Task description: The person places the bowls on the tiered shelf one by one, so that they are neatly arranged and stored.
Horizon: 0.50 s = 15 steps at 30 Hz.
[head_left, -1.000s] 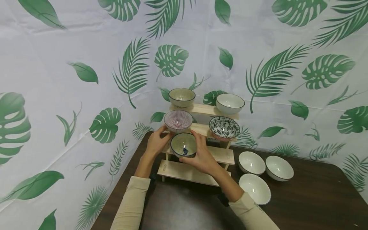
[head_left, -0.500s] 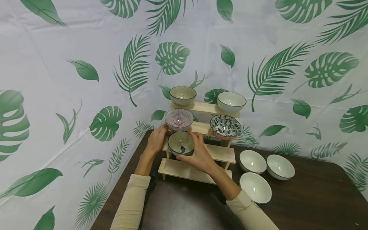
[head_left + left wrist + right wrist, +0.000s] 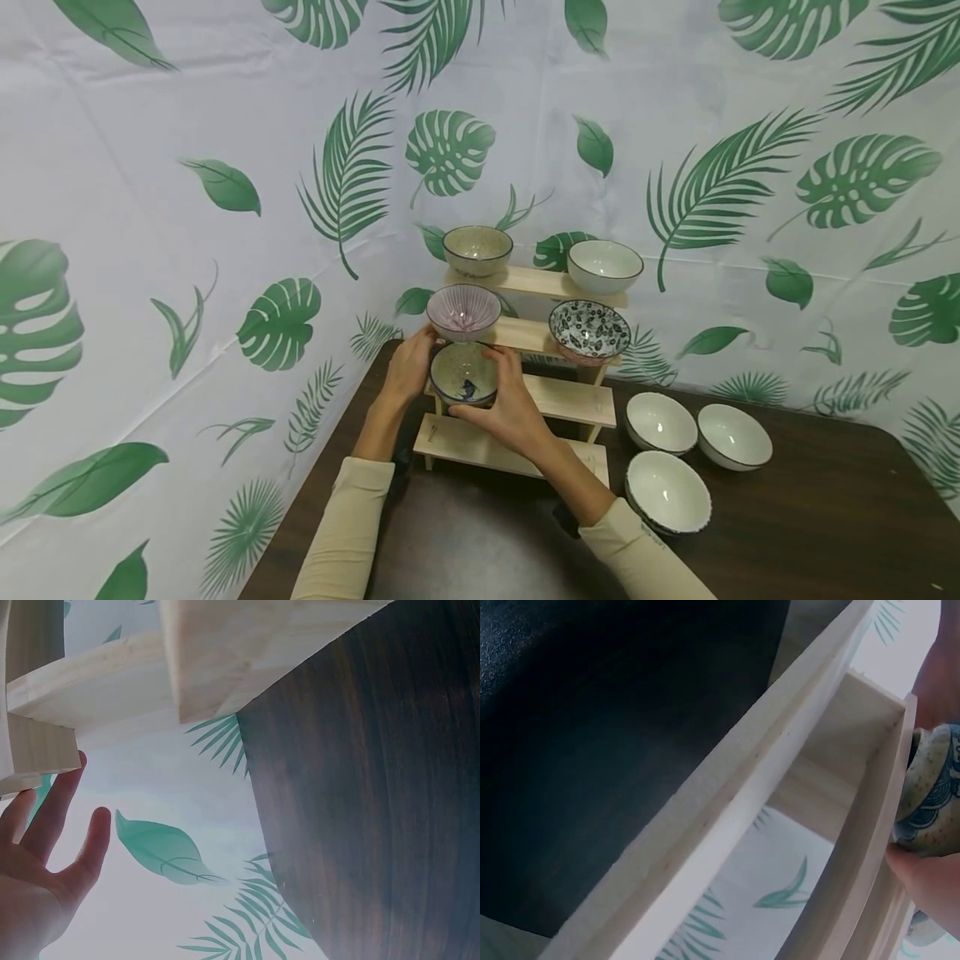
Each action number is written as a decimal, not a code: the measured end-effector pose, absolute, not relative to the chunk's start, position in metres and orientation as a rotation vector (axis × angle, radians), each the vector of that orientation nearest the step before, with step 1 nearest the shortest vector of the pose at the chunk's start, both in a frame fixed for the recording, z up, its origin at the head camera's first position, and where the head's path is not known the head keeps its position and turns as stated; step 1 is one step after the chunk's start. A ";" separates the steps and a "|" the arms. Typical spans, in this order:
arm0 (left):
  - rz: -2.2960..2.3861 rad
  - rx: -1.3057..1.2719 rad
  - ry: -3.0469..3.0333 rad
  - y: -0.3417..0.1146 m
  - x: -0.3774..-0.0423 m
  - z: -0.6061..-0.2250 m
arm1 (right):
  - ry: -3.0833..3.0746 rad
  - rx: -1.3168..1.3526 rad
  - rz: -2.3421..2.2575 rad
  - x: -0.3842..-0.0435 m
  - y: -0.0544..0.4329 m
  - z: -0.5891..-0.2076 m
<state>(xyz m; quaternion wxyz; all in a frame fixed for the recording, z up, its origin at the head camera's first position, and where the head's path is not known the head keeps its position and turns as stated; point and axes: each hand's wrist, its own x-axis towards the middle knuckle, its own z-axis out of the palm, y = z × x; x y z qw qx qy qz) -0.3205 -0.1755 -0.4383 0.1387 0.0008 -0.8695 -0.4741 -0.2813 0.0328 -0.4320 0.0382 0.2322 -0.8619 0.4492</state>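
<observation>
A speckled beige bowl (image 3: 459, 371) with a blue motif inside sits on the left end of the second-lowest step of a wooden tiered stand (image 3: 570, 400). My right hand (image 3: 512, 410) pinches its right side, thumb low at the front and fingers at the back rim. In the right wrist view the blue-patterned outside of the bowl (image 3: 930, 799) shows above the step's edge. My left hand (image 3: 408, 367) is at the stand's left end; in the left wrist view its fairly straight fingers (image 3: 56, 806) touch the wood. Just behind the bowl is a pink-striped bowl (image 3: 463, 312).
A black-and-white floral bowl (image 3: 589, 331) shares the pink bowl's step. On the top step are a beige bowl (image 3: 477, 250) and a white bowl (image 3: 604, 265). Three white bowls (image 3: 667, 493) rest on the dark table (image 3: 817, 500) to the right. Leaf-print cloth hangs behind.
My right hand and the speckled bowl have moved left along the step. My left thumb has come away from the bowl's side. The pink-striped bowl has shifted slightly left.
</observation>
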 end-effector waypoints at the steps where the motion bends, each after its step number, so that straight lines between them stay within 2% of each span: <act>1: -1.370 0.007 -2.512 -0.175 -0.320 -0.438 | -2.649 0.712 1.382 -0.281 0.032 -0.432; 15: -1.479 -0.083 -2.545 -0.181 -0.319 -0.434 | -2.643 0.791 1.422 -0.283 0.029 -0.435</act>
